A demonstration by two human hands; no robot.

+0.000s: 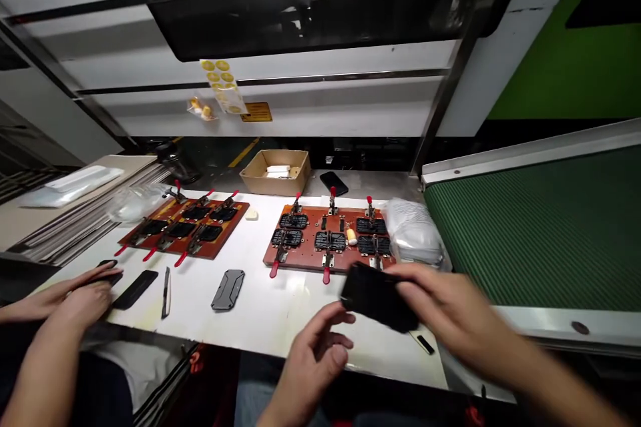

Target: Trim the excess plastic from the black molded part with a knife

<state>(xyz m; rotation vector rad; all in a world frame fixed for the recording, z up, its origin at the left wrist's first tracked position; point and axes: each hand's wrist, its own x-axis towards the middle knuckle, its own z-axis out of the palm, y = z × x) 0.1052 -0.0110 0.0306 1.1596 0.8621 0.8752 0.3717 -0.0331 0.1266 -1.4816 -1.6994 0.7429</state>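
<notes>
My right hand (451, 310) clenched the black case (378, 297) near the counter's (280, 307) front edge; left fingers (328, 320) were released, best steadying underneath.

Matt black plastic part (378, 297), smooth white table (270, 310), ribbed green conveyor belt (541, 233), plain cardboard box (275, 173)

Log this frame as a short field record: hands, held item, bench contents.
right hand: grips black part
left hand: open, just below the part, fingers curled
jig: red board with clamps, behind the hands
second jig: further left
co-worker's hands: bench's left edge
box: at back
conveyor: green, right
</notes>
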